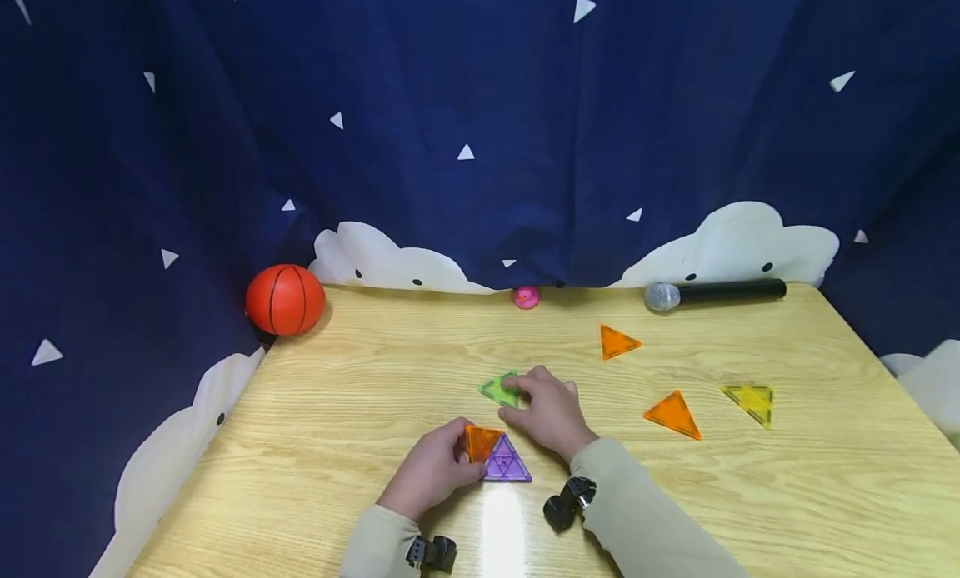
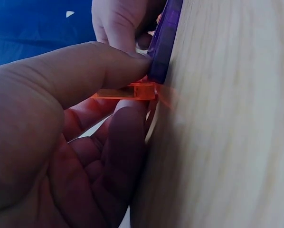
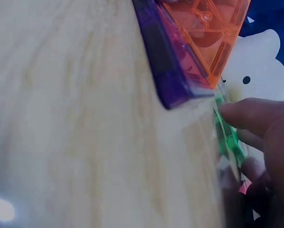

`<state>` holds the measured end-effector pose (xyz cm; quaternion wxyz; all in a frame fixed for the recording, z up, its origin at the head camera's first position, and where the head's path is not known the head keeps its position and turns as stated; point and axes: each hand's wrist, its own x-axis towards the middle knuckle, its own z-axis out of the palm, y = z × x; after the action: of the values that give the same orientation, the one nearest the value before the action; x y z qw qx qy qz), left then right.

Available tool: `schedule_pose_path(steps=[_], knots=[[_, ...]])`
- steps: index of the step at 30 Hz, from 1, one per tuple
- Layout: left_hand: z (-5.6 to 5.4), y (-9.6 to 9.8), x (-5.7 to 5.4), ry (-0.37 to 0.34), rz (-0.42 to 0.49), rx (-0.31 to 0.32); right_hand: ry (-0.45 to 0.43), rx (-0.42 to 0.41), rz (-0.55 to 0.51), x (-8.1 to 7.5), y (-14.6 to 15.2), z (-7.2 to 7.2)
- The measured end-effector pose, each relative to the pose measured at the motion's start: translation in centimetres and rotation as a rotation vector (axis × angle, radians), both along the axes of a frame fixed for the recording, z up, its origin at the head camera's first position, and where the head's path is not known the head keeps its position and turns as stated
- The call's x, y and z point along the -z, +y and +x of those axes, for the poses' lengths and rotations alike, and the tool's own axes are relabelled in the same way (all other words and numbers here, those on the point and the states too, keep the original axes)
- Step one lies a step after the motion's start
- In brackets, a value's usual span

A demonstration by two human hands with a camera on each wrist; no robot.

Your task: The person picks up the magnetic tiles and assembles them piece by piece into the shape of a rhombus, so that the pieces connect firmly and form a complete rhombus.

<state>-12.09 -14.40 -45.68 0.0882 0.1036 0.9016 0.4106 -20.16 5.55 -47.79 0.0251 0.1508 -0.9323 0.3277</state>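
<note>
My left hand (image 1: pixel 433 470) holds an orange triangular magnetic tile (image 1: pixel 478 443), which stands raised at the edge of a purple triangular magnetic tile (image 1: pixel 508 468) on the table. In the left wrist view the thumb (image 2: pixel 118 66) presses the purple tile (image 2: pixel 163 52) while other fingers lie behind the orange tile (image 2: pixel 144 91). Farther back, a green triangular magnetic tile (image 1: pixel 495 390) lies partly hidden under my right hand (image 1: pixel 553 413). Seen from the right wrist, thumb and fingers pinch that green tile (image 3: pixel 227 135) at its edges.
To the right on the wooden table (image 1: pixel 360 353) lie two orange tiles, one farther back (image 1: pixel 618 342) and one nearer (image 1: pixel 673 414), and a yellow tile (image 1: pixel 752 401). Along the back are a red ball (image 1: pixel 286 300), a pink duck (image 1: pixel 527 297) and a microphone (image 1: pixel 716 293) before a blue curtain (image 1: pixel 420 78).
</note>
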Motion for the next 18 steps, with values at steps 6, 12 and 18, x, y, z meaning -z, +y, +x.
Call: schedule_pose_path(steps=[6,12,18], knots=[[-0.06,0.04,-0.12,-0.002,-0.002,0.000,-0.006,0.010,-0.041,0.10,0.11,-0.06],[0.01,0.03,-0.10,-0.016,-0.009,0.001,-0.016,0.006,-0.098,0.24,0.37,0.09],[0.06,-0.02,0.01,-0.007,0.002,-0.002,-0.058,0.035,-0.116,-0.15,1.00,0.61]])
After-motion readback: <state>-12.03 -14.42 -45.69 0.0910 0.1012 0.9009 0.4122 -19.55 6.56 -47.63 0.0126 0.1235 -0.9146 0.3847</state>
